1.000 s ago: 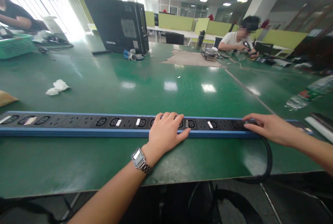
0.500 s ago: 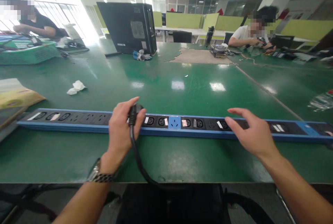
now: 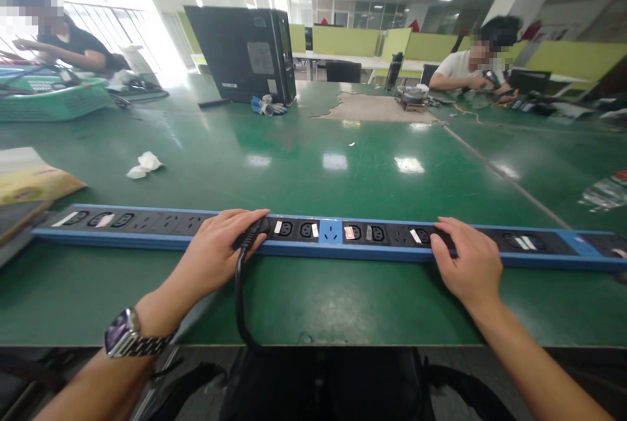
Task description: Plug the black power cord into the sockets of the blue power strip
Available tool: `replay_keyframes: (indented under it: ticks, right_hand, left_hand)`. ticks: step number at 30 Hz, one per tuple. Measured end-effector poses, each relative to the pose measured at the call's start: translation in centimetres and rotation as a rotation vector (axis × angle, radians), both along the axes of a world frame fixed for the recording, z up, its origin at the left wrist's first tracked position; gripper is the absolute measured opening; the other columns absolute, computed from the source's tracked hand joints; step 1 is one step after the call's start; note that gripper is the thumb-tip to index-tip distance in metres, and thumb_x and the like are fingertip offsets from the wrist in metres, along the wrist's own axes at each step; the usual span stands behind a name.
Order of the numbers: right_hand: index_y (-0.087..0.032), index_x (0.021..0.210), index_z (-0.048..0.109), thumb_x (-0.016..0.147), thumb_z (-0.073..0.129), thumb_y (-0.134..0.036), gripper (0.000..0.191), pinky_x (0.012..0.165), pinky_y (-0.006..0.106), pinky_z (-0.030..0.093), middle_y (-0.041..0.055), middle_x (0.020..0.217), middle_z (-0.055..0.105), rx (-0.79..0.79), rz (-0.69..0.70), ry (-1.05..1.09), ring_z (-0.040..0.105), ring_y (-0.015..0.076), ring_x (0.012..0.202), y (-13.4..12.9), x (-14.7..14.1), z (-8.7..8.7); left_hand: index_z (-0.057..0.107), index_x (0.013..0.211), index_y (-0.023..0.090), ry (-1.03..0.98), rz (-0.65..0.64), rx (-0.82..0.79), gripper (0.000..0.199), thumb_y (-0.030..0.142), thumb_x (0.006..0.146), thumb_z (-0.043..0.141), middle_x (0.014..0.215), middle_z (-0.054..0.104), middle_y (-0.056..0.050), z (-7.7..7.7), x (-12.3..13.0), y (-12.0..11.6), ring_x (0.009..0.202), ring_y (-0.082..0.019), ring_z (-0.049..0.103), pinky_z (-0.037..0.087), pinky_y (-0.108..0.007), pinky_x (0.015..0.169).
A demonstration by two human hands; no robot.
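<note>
A long blue-edged power strip [image 3: 330, 250] with black sockets lies across the green table. My left hand [image 3: 215, 248] is closed around a black power plug [image 3: 255, 233], pressed down against the strip left of its middle. Whether the prongs are in a socket is hidden by the fingers and plug body. From the plug a thick black cable [image 3: 240, 297] drops over the near table edge. Farther right, my right hand [image 3: 470, 264] grips the strip across its width, with the thumb on the near side and fingers toward the far edge.
Behind the strip stand a black computer case [image 3: 240, 55] and gloves [image 3: 268, 106]. To the left are crumpled tissue [image 3: 145, 164], a yellowish packet [image 3: 34, 176] and a green basket [image 3: 53, 104]. One person [image 3: 81, 49] sits far left, another [image 3: 465, 72] far right.
My left hand has tilted over and lowered the plug against the strip; the wrist has swung left. My right hand has come down from above the strip and closed on it.
</note>
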State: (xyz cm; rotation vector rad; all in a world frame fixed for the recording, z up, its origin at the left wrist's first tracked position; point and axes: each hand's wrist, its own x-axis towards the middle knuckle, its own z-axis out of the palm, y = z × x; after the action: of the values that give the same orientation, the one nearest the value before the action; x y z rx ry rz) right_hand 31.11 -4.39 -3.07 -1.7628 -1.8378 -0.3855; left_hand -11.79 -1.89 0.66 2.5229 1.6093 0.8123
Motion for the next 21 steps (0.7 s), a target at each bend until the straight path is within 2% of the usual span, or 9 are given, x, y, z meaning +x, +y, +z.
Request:
replay_keyframes:
  ticks: [1,3,5,6,9,11,16,21]
  right_hand:
    - [-0.018,0.108,0.065,0.091,0.044,-0.037,0.034,0.102,0.041,0.039,0.0118,0.122,0.068,-0.001,-0.003,-0.002,0.059,0.0262,0.120,0.0,0.0,0.0]
    - [-0.017,0.108,0.065,0.091,0.044,-0.037,0.034,0.102,0.040,0.038,0.0118,0.121,0.068,0.005,-0.007,-0.008,0.059,0.0259,0.120,0.0,-0.1,0.0]
    - [-0.017,0.108,0.065,0.092,0.044,-0.037,0.033,0.102,0.039,0.038,0.0116,0.121,0.068,0.003,-0.008,-0.018,0.059,0.0253,0.120,0.0,-0.2,0.1]
    - [-0.016,0.108,0.065,0.092,0.043,-0.036,0.033,0.102,0.039,0.037,0.0114,0.121,0.068,-0.002,-0.008,-0.022,0.058,0.0248,0.120,0.0,-0.2,0.2]
    - [-0.017,0.109,0.064,0.093,0.042,-0.036,0.033,0.103,0.038,0.036,0.0110,0.122,0.068,-0.023,-0.017,-0.026,0.058,0.0237,0.121,-0.1,-0.3,0.4]
    - [-0.017,0.109,0.064,0.094,0.041,-0.035,0.033,0.103,0.037,0.036,0.0110,0.122,0.068,-0.027,-0.020,-0.027,0.058,0.0234,0.121,-0.2,-0.4,0.5]
    - [-0.016,0.108,0.065,0.093,0.043,-0.035,0.032,0.102,0.038,0.037,0.0112,0.121,0.068,-0.010,-0.008,-0.025,0.059,0.0242,0.120,-0.2,-0.4,0.4]
    - [-0.017,0.104,0.066,0.092,0.047,-0.036,0.029,0.098,0.037,0.040,0.0089,0.115,0.071,0.123,0.015,-0.021,0.063,0.0244,0.114,0.3,0.0,-0.4]
  left_hand:
    - [0.063,0.120,0.028,-0.046,-0.005,0.005,0.037,0.047,0.088,0.057,0.114,0.071,-0.005,0.1,0.2,-0.2,0.109,-0.027,0.064,0.048,-0.045,0.098]
    - [0.061,0.120,0.027,-0.260,0.091,0.091,0.036,0.044,0.089,0.058,0.114,0.071,-0.005,0.1,1.4,-0.8,0.104,-0.024,0.066,0.050,-0.042,0.097]
    - [0.056,0.126,0.026,-0.486,0.229,0.192,0.037,0.040,0.092,0.056,0.118,0.070,-0.005,0.1,3.6,-1.4,0.103,-0.022,0.067,0.052,-0.039,0.096]
    - [0.055,0.128,0.026,-0.515,0.228,0.191,0.038,0.039,0.092,0.056,0.118,0.070,-0.005,0.0,4.9,-1.6,0.104,-0.022,0.067,0.052,-0.038,0.095]
    - [0.060,0.122,0.026,-0.379,0.017,0.067,0.035,0.039,0.090,0.059,0.116,0.071,-0.005,-0.3,8.4,-1.2,0.107,-0.023,0.066,0.051,-0.039,0.096]
    - [0.062,0.121,0.025,-0.288,-0.064,0.022,0.033,0.038,0.091,0.057,0.116,0.071,-0.006,-0.4,10.0,-0.7,0.109,-0.024,0.064,0.049,-0.041,0.097]
    - [0.060,0.125,0.026,-0.131,-0.060,0.026,0.033,0.031,0.093,0.053,0.121,0.069,-0.006,-0.6,11.5,-0.1,0.114,-0.025,0.061,0.044,-0.045,0.099]
    - [0.064,0.122,0.025,-0.058,-0.117,0.015,0.032,0.026,0.091,0.055,0.119,0.070,-0.007,-0.1,11.3,0.0,0.117,-0.027,0.060,0.042,-0.049,0.102]
